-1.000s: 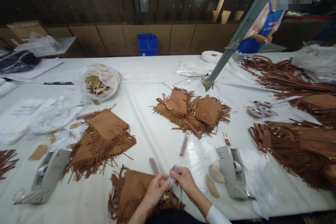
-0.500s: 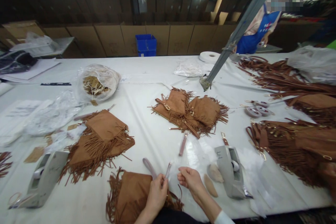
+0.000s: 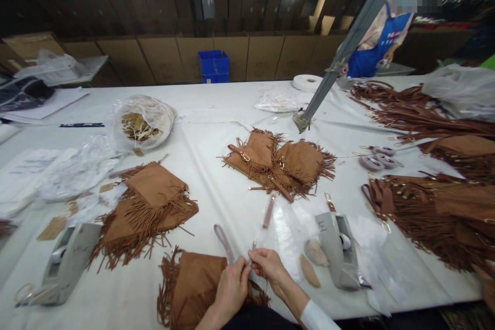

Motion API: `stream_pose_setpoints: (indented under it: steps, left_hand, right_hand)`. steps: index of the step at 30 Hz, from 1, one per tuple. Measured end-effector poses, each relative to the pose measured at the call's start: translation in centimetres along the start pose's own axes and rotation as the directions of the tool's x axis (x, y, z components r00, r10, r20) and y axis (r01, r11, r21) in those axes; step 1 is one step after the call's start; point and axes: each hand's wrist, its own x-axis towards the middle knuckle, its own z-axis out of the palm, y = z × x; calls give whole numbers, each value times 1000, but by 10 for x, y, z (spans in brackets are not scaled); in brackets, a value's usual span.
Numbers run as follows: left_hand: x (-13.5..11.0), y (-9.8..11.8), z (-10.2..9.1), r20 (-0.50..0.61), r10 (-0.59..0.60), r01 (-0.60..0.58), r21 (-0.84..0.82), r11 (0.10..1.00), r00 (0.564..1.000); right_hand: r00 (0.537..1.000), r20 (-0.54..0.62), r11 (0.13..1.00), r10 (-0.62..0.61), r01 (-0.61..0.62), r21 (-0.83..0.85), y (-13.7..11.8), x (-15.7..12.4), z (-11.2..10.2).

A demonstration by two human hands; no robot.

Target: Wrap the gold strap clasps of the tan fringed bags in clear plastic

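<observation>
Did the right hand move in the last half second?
Yes. The right hand slid left, away from the grey tape dispenser, to meet the left hand.

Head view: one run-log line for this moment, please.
left hand: grips strap | right hand: pinches small strip | fringed bag: under hands

Table cover (image 3: 216, 108) was plain white throughout. Fringed bag (image 3: 193, 283) at the near edge: tan-brown suede, its fringe the same tan. Strap (image 3: 224, 240) I pinched showed dusty mauve-pink under clear film. Middle pile (image 3: 278, 165) and left pile (image 3: 154, 201) of bags were the same tan; the middle one carried small gold-coloured fittings. Both tape dispensers, near edge right (image 3: 336, 247) and near-left corner (image 3: 65, 263), were pale grey. Crate (image 3: 214, 64) beyond the far edge: bright blue. Cartons (image 3: 162, 56) beside it: brown cardboard. Roll (image 3: 307, 82) at the far edge: white. My cuff (image 3: 315, 317): white. Co-worker's apron (image 3: 371, 54): blue.
</observation>
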Motion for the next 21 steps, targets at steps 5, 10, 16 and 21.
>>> stream_pose_setpoints:
  steps: [5,10,16,21]
  left_hand:
    - [4,-6,1,75,-67,82,-213,974,995]
    - [12,-12,6,151,-131,181,-395,901,980]
    - [11,-9,6,153,-212,260,-473,842,965]
    - [1,-14,1,190,-206,273,-476,836,960]
  right_hand:
    - [997,33,997,-69,67,39,2,1,2]
    - [994,4,987,-111,109,119,4,-2,7]
    - [990,-8,953,-142,139,268,-5,-3,4]
    - [831,-441,940,-339,290,-178,-41,-14,-86]
